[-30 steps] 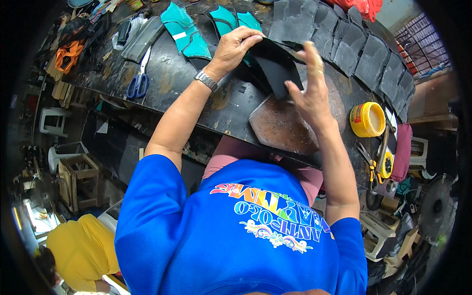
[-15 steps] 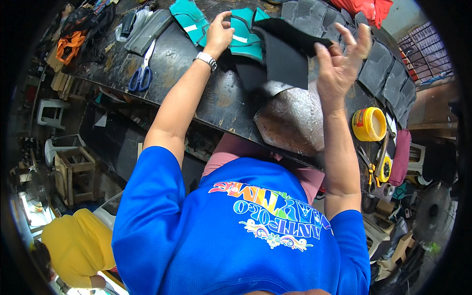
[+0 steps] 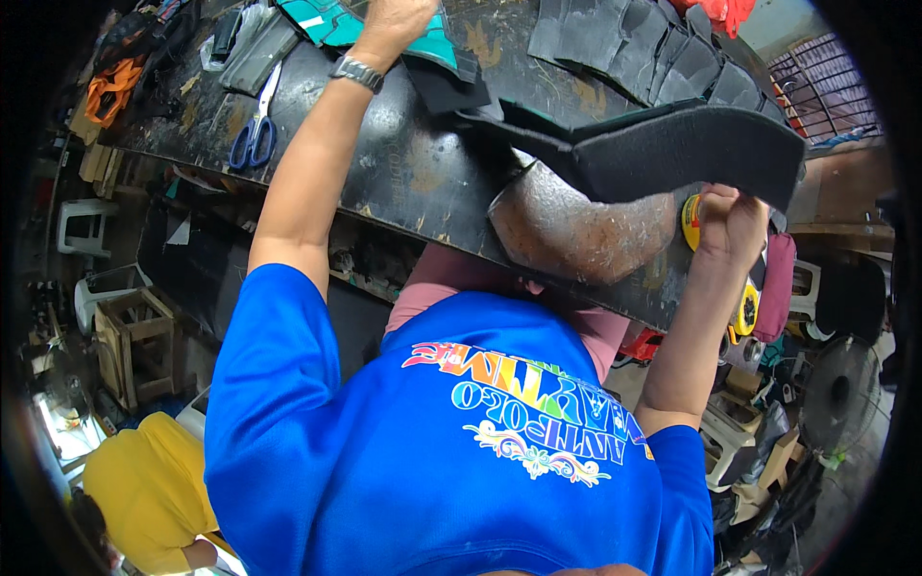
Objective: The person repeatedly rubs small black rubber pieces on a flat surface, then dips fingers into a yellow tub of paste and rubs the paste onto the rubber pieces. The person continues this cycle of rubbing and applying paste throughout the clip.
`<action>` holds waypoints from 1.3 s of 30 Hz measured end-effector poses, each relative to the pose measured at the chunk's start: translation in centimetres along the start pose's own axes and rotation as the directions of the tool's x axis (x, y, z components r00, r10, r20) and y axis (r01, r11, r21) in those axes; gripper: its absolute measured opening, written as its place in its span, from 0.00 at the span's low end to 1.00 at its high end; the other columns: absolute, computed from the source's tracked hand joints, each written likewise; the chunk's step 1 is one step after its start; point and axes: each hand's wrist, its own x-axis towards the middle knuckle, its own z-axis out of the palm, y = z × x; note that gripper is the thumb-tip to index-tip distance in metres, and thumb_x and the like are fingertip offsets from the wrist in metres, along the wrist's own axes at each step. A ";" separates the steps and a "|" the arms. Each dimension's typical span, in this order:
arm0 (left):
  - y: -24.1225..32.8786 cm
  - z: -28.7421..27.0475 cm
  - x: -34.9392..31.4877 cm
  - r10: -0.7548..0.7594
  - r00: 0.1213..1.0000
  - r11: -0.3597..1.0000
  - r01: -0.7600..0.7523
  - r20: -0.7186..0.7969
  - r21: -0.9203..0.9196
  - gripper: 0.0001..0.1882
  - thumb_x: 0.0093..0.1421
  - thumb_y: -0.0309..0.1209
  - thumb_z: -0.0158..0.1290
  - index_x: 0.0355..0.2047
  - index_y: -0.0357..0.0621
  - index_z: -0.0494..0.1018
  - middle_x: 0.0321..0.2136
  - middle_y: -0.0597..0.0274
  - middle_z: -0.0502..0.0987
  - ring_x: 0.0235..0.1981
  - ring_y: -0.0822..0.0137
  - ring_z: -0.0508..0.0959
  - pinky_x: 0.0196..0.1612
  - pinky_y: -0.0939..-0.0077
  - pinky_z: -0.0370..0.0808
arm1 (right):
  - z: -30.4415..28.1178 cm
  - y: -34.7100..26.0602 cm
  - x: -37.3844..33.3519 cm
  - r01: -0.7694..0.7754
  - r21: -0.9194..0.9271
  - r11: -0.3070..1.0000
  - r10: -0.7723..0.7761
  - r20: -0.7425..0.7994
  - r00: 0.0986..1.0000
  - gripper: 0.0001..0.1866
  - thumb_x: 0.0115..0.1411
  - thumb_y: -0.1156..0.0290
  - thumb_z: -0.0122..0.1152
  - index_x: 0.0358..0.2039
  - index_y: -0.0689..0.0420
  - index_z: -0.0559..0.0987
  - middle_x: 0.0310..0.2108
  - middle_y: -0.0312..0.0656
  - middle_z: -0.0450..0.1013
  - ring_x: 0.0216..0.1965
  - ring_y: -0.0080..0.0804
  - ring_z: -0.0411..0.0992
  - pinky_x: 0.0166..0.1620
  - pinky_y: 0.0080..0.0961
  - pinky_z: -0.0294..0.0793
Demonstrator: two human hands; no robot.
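Black foam-like sheet, long and curved (image 3: 672,154), lifted over the dark scuffed workbench (image 3: 403,163), pinched at its lower edge by the right hand (image 3: 732,223), fingers closed on it. Left hand (image 3: 399,17) stretched up to the teal flat cut piece (image 3: 432,43), pressing on it; grip hard to tell. Blue-handled scissors (image 3: 252,134) lying further left. Yellow round tin (image 3: 691,219) just beside the right hand.
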 end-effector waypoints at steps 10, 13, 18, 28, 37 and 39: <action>16.7 3.1 -7.2 0.178 0.851 0.841 0.129 0.495 -0.525 0.30 0.57 0.32 0.67 0.58 0.34 0.72 0.45 0.57 0.81 0.46 0.71 0.80 0.52 0.76 0.76 | -0.1 -0.9 0.1 0.284 -0.148 0.947 -0.282 0.035 0.959 0.21 0.69 0.72 0.52 0.62 0.52 0.70 0.52 0.45 0.74 0.50 0.39 0.76 0.53 0.41 0.77; 15.8 2.7 -7.0 0.064 0.823 0.630 0.405 0.564 -0.663 0.26 0.63 0.32 0.62 0.60 0.36 0.71 0.47 0.62 0.80 0.47 0.75 0.78 0.53 0.79 0.75 | -0.2 -4.1 -1.5 0.414 -0.555 0.722 -0.424 0.118 0.898 0.23 0.71 0.59 0.54 0.64 0.51 0.69 0.56 0.47 0.72 0.54 0.39 0.73 0.56 0.39 0.74; 13.3 3.9 -10.4 -0.062 0.403 0.653 0.708 0.913 -0.269 0.31 0.67 0.44 0.58 0.63 0.35 0.68 0.48 0.56 0.80 0.50 0.71 0.78 0.55 0.77 0.73 | -5.4 -8.4 -1.8 0.234 -0.972 0.040 -0.233 0.218 0.948 0.32 0.73 0.42 0.41 0.48 0.56 0.84 0.49 0.41 0.79 0.56 0.34 0.71 0.60 0.33 0.65; 13.4 5.5 -11.8 -0.079 0.676 0.986 0.163 0.733 -0.044 0.38 0.59 0.52 0.63 0.65 0.49 0.66 0.46 0.49 0.79 0.41 0.57 0.79 0.46 0.65 0.77 | -9.4 -8.0 1.2 -0.219 -0.873 -0.436 0.151 -0.310 0.939 0.40 0.66 0.30 0.43 0.40 0.57 0.86 0.48 0.57 0.76 0.52 0.47 0.73 0.58 0.38 0.67; 12.6 7.5 -11.6 -0.032 0.662 0.985 0.148 0.749 -0.088 0.27 0.60 0.48 0.61 0.55 0.47 0.77 0.46 0.48 0.78 0.44 0.53 0.79 0.48 0.63 0.76 | -5.2 -8.6 -2.6 -0.050 -0.679 -0.732 0.006 -0.080 0.997 0.43 0.65 0.30 0.39 0.31 0.60 0.85 0.32 0.60 0.79 0.40 0.60 0.78 0.45 0.49 0.73; 12.6 7.7 -11.7 -0.015 0.657 0.989 0.122 0.753 -0.087 0.25 0.61 0.47 0.61 0.55 0.48 0.77 0.44 0.48 0.77 0.45 0.51 0.78 0.50 0.63 0.74 | -4.3 -8.2 -4.0 -0.187 -0.664 -0.724 0.082 -0.353 0.932 0.44 0.62 0.28 0.45 0.30 0.63 0.86 0.26 0.53 0.79 0.31 0.47 0.79 0.37 0.40 0.76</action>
